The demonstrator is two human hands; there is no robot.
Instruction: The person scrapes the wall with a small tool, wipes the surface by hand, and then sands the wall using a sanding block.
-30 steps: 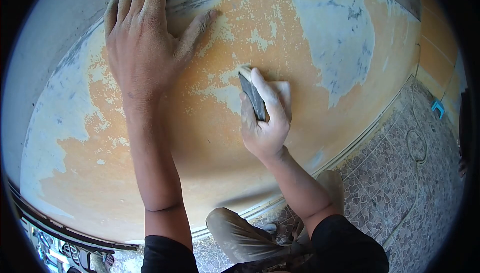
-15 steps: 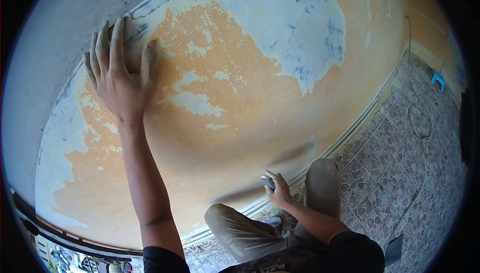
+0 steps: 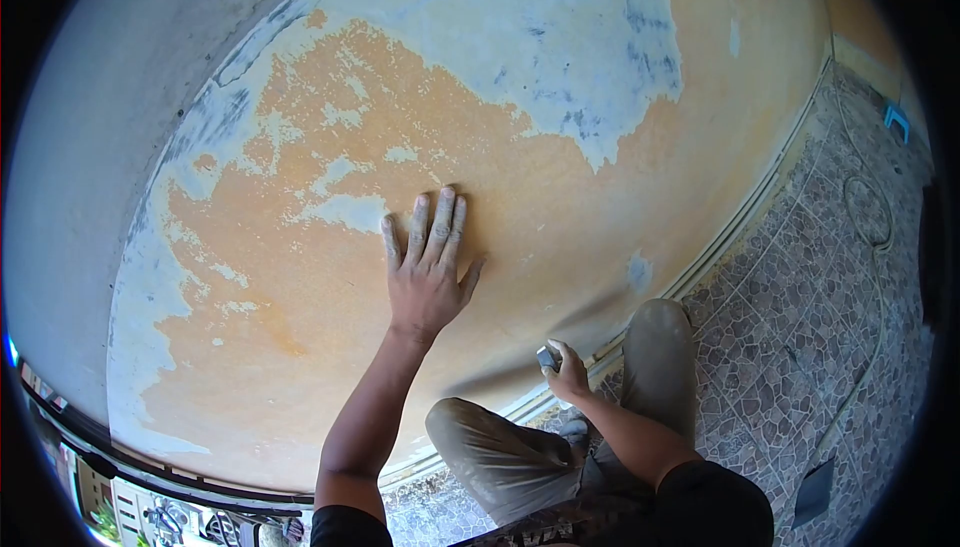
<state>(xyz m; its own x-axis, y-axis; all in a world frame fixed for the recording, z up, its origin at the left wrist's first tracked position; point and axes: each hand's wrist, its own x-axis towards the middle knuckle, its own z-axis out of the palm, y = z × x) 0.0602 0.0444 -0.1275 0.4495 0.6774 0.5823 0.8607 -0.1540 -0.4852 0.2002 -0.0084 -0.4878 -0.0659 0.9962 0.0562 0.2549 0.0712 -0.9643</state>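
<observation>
My left hand (image 3: 429,272) lies flat on the wall (image 3: 520,207), fingers spread and dusty, holding nothing. Orange paint covers much of the wall, broken by worn pale patches (image 3: 570,57) with dark bluish marks. Just right of a small pale patch (image 3: 345,213), the fingertips rest on orange paint. Low down, near my knees, my right hand (image 3: 570,376) is closed around a small dark grey block (image 3: 547,358). Its exact kind is too small to tell, and my fingers partly cover it.
My bent knees (image 3: 655,347) are close to the wall's base. Stone-patterned floor tiles (image 3: 760,347) extend to the right, with a looped cable (image 3: 868,212), a blue plastic object (image 3: 896,121) and a dark flat piece (image 3: 813,493) on them. A grey surface (image 3: 90,147) borders the wall at left.
My left hand has moved down and to the right across the wall, from the upper edge to the orange middle. My right hand still grips the grey block. The view has shifted slightly.
</observation>
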